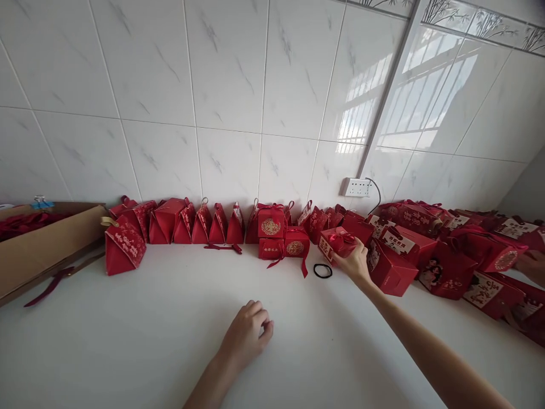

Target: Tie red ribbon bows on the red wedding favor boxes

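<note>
My right hand (pixel 354 262) is closed on a small red gift box (pixel 338 241) with a ribbon bow on top. The box is beside other red boxes on the white table, and whether it touches the tabletop I cannot tell. My left hand (pixel 248 334) rests on the table with its fingers curled in, and nothing shows in it. Beyond it stand stacked red boxes (pixel 271 226) with gold emblems and trailing ribbons. A black elastic band (pixel 322 271) lies just left of my right hand.
A row of triangular red boxes (pixel 201 222) lines the tiled wall. At the left is a cardboard box (pixel 55 247) holding red ribbons. More red boxes (pixel 394 267) crowd the right side, where another person's hand (pixel 532 266) shows. A power strip (pixel 357 187) is against the wall.
</note>
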The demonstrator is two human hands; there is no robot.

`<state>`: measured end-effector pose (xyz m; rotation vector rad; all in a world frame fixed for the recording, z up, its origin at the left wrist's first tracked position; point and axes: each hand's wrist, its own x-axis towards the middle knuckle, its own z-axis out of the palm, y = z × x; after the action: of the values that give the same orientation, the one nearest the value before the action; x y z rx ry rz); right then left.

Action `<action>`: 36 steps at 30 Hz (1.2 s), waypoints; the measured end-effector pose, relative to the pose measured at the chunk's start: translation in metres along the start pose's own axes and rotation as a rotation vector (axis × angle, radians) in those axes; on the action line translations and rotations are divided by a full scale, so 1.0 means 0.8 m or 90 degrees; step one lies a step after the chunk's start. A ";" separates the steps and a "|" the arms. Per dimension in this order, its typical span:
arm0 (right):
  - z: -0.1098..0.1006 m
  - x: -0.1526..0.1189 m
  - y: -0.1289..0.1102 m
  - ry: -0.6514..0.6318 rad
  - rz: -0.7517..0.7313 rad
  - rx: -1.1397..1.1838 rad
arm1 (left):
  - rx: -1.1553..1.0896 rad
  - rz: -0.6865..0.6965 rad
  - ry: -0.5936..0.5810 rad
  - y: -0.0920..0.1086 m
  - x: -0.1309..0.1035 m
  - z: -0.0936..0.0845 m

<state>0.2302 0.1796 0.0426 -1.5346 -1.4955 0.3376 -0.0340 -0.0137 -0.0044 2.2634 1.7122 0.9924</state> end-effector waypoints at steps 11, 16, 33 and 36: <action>-0.009 -0.229 -0.060 -0.253 -0.307 -0.033 | -0.155 -0.297 0.124 0.012 0.009 -0.021; -0.055 -0.226 -0.068 -0.238 -0.296 0.051 | -0.192 -0.386 0.126 0.018 0.009 -0.042; -0.011 -0.146 -0.064 -0.652 0.037 0.365 | -0.346 -0.303 -0.063 0.060 0.029 -0.055; -0.013 -0.154 -0.060 -0.606 0.039 0.432 | -0.400 -0.361 0.021 0.064 0.022 -0.038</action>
<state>0.1808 0.0567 0.0349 -0.8645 -1.7302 1.5941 -0.0075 -0.0238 0.0509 1.2882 1.6030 1.1971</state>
